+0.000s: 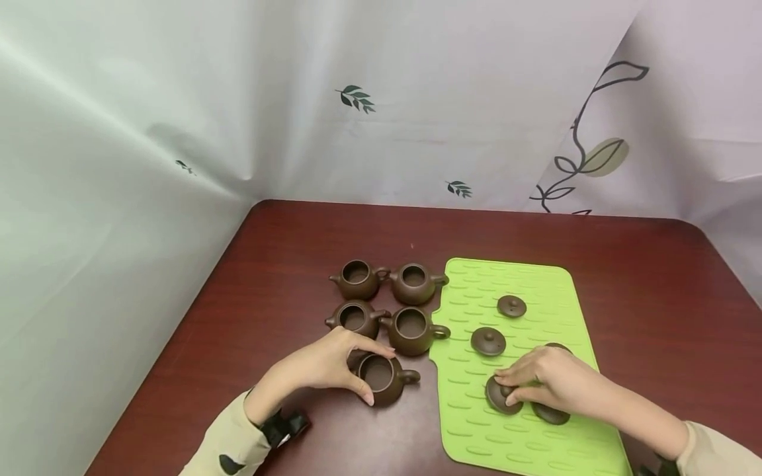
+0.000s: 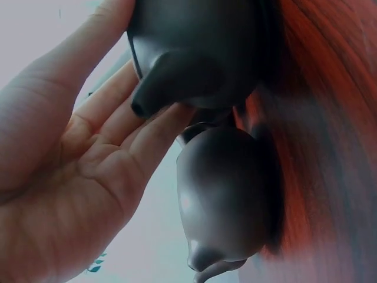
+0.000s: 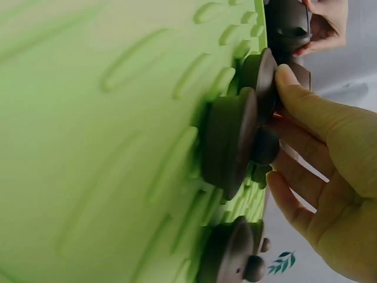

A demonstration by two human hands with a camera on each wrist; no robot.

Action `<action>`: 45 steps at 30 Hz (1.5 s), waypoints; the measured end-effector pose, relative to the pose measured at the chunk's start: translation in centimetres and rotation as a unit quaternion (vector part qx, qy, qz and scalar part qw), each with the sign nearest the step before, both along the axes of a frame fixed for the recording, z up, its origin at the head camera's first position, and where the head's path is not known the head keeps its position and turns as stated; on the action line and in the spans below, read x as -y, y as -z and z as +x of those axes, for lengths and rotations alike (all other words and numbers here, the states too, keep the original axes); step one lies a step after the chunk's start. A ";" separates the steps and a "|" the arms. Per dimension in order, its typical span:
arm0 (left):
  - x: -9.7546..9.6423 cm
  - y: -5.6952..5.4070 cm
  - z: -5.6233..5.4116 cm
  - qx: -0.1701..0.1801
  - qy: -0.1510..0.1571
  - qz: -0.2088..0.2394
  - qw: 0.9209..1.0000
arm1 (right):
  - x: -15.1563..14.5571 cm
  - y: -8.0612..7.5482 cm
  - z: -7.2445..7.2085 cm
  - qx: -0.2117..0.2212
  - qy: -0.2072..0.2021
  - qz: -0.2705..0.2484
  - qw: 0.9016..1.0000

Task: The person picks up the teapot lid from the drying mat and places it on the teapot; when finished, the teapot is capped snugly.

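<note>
My left hand [image 1: 327,360] spans the nearest brown teapot [image 1: 387,391], thumb on the near side and fingers on the far side of its open top. The left wrist view shows that teapot's spout [image 2: 177,82] close by the palm. Over the green mat [image 1: 476,436], my right hand [image 1: 553,383] pinches a round brown teapot lid [image 1: 500,400] between thumb and fingers. In the right wrist view the thumb presses on the rim of this lid [image 3: 268,79]. Beside it lies another lid [image 1: 551,414], and a further lid [image 1: 558,346] is partly hidden behind the hand.
Several lidless teapots stand in two rows beyond my left hand, among them a back left one [image 1: 357,283] and a back right one [image 1: 413,284]. Two more lids [image 1: 488,341] lie farther up the mat. White patterned curtain [image 1: 387,145] borders the dark red table [image 1: 297,231].
</note>
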State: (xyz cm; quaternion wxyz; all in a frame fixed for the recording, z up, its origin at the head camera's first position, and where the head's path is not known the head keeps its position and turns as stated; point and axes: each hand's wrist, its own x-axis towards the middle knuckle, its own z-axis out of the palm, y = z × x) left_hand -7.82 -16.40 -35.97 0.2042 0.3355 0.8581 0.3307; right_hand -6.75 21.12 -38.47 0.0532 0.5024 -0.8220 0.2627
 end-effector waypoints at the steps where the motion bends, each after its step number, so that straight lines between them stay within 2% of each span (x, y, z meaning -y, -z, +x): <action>1: 0.2 0.0 0.1 0.007 0.000 0.000 1.000 | 0.2 -0.1 0.0 -0.010 -0.002 0.004 1.000; 5: 0.7 0.0 0.5 0.023 -0.008 0.007 1.000 | 0.9 -0.8 -0.3 -0.006 -0.004 -0.003 1.000; 10: 1.0 0.0 0.9 0.014 -0.016 0.008 1.000 | 1.9 -1.8 -1.0 0.019 -0.018 -0.043 0.999; 17: 0.8 0.1 0.7 -0.020 0.006 0.016 1.000 | 4.0 -3.3 -2.1 0.060 -0.026 -0.067 0.996; 24: -0.3 0.0 0.1 -0.052 0.014 0.007 0.999 | 6.8 -4.3 -3.1 0.066 -0.037 -0.060 0.995; 28: -0.6 -0.2 0.2 -0.060 0.018 0.006 0.998 | 8.8 -4.2 -3.4 0.087 -0.052 -0.054 0.993; 32: -0.7 -0.3 0.3 -0.069 0.017 -0.001 0.997 | 11.1 -3.5 -3.3 0.115 -0.088 -0.076 0.987; 36: -0.8 -0.3 0.2 -0.069 0.021 0.001 0.997 | 12.9 -2.8 -3.3 0.102 -0.110 -0.100 0.984; 45: -0.7 -0.4 0.1 -0.049 0.002 -0.004 0.999 | 14.4 -2.5 -3.5 0.091 -0.082 -0.080 0.989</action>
